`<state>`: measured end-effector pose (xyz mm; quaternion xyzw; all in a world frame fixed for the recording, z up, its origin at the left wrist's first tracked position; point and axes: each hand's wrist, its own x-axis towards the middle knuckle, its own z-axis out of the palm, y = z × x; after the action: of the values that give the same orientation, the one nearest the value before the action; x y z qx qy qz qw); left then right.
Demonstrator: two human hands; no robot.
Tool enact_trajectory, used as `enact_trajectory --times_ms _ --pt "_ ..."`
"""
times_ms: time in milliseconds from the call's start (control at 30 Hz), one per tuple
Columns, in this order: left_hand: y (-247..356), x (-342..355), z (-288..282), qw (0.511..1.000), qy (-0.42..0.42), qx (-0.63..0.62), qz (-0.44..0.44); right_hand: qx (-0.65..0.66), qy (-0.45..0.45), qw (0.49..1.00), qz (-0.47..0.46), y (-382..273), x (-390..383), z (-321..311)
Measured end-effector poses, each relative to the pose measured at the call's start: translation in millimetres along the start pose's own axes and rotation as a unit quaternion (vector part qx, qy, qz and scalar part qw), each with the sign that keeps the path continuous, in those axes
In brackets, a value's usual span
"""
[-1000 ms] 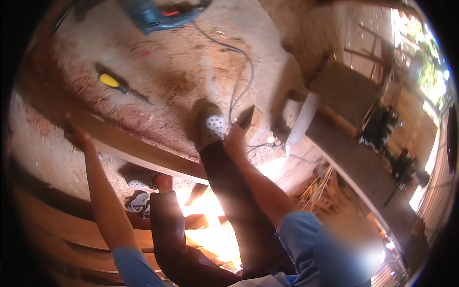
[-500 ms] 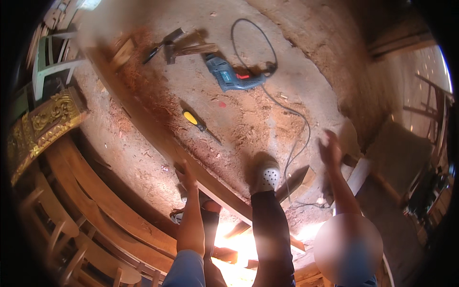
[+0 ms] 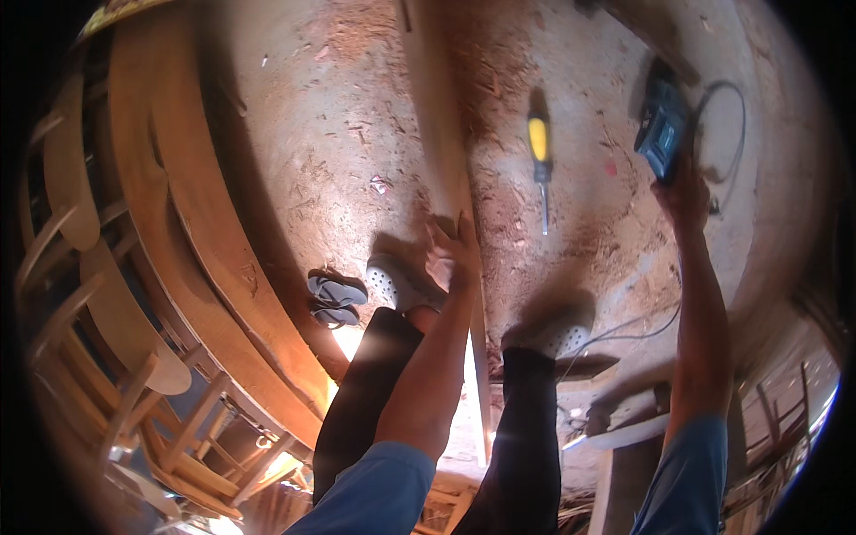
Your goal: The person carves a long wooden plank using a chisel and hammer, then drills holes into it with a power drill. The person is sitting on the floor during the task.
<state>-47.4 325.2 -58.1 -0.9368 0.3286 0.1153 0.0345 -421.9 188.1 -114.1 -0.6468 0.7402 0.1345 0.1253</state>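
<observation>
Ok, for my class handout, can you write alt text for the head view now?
A person's left hand rests on a long wooden beam, while the right hand is at a blue power tool. A yellow-handled screwdriver lies between beam and tool on the littered floor.

I can read no text, number or sign from here. On the blue power tool [image 3: 662, 134], the surface is too small and blurred for me to make out any lettering.
</observation>
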Motion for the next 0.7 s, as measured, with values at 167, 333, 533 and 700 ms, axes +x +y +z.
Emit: enact_trajectory --times_ms 167,333,533,700 --pt "0 4 -1 0.997 0.030 -0.065 0.030 -0.025 -0.085 0.995 -0.037 -11 3 -54" --pt "-6 0 2 0.997 -0.020 -0.070 0.033 -0.193 -0.046 0.970 -0.137 -25 -17 -128" --pt "-37 29 -23 0.882 -0.220 -0.410 -0.074 0.085 -0.174 0.980 -0.054 -21 -150 -225" --pt "-112 59 -54 0.901 -0.266 -0.337 -0.056 0.313 -0.285 0.904 0.053 -31 -270 -243"
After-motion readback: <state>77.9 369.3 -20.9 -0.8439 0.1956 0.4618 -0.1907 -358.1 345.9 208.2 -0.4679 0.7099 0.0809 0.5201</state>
